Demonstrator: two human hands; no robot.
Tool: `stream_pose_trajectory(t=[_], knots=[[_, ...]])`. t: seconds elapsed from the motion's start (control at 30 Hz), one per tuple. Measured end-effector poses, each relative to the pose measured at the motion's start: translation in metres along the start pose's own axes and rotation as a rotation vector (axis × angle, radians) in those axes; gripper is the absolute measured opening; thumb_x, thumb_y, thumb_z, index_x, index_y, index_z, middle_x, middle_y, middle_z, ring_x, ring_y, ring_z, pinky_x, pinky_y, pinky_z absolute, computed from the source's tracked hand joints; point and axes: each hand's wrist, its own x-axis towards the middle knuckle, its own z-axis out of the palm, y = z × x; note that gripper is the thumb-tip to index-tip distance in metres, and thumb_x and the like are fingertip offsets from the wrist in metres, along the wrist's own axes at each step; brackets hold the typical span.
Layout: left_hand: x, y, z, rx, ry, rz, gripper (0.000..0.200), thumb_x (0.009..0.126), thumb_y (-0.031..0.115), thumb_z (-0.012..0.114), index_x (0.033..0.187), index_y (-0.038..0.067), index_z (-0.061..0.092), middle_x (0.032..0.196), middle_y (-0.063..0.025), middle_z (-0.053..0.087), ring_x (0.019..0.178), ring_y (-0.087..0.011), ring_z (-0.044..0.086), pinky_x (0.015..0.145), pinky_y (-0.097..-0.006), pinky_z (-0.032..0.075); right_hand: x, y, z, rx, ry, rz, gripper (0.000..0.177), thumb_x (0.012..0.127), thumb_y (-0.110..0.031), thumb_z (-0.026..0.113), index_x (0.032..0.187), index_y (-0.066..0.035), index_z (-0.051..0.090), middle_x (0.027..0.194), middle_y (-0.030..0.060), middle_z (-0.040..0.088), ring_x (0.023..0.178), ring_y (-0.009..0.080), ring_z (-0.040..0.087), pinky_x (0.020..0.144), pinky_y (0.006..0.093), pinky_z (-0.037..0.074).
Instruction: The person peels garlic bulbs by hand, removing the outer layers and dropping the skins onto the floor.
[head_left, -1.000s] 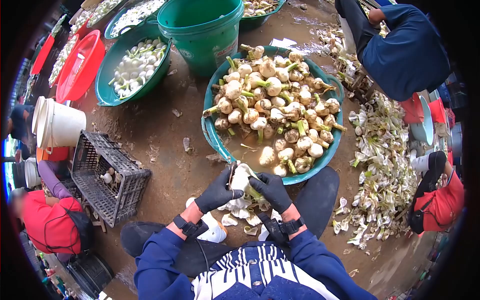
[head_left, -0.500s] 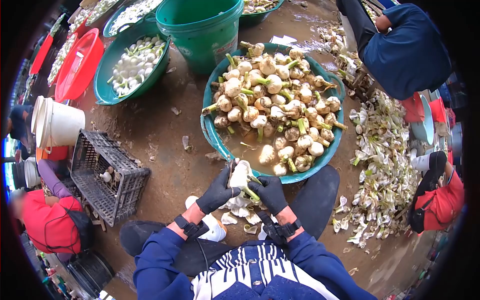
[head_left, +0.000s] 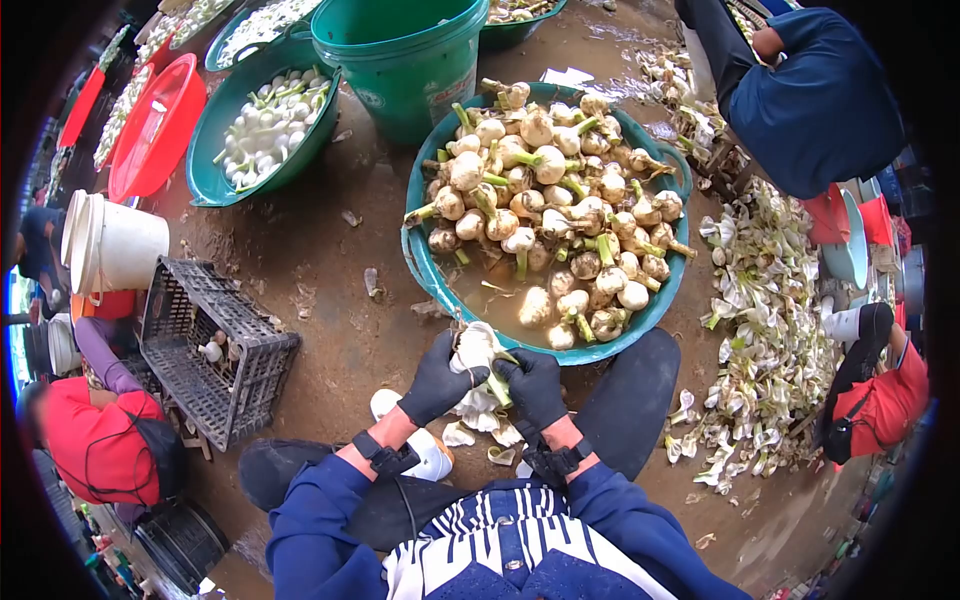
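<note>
A white garlic bulb (head_left: 474, 346) with a pale green stem is held between my hands, just in front of the near rim of a teal tub (head_left: 437, 290). My left hand (head_left: 437, 382), in a black glove, is closed around the bulb's left side. My right hand (head_left: 535, 386), also gloved in black, is closed at the stem side; its fingertips are partly hidden. Unpeeled, soil-stained garlic bulbs (head_left: 548, 165) fill the tub above brownish water. Below my hands, peeled skins (head_left: 477, 408) lie on the ground by a white shoe (head_left: 428, 455).
A black crate (head_left: 238, 385) with a few bulbs stands left, near a white bucket (head_left: 133, 243). Beyond are a green bucket (head_left: 400, 90) and a basin (head_left: 215, 180) of peeled bulbs. A skin pile (head_left: 765, 350) lies right. People sit on both sides.
The bulb has turned slightly in my hands and looks rounder and smoother at its top. Both hands have shifted only a little.
</note>
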Motion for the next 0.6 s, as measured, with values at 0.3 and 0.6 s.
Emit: stream_pose_trajectory(t=[0.3,0.6], knots=[[0.004,0.014,-0.007,-0.633,-0.191,-0.088,0.075,0.068,0.018,0.079,0.131,0.002,0.041,0.120,-0.0069,0.055,0.111,-0.0163,0.052,0.097,-0.0314,0.041,0.008,-0.006,-0.016,0.224,-0.002,0.213,0.009,0.081,-0.006,0.066,0.083,0.003,0.068,0.063,0.0003,0.061,0.054,0.0065,0.054,0.047,0.0235,0.041],[-0.002,0.016,-0.008,-0.656,-0.240,-0.146,0.074,0.064,0.019,0.079,0.127,0.002,0.042,0.114,-0.0055,0.056,0.105,-0.0167,0.055,0.092,-0.0311,0.044,0.015,0.023,-0.020,-0.007,0.113,0.025,0.008,0.078,-0.006,0.066,0.079,0.001,0.067,0.066,0.0103,0.065,0.056,0.0134,0.058,0.054,0.0300,0.045]])
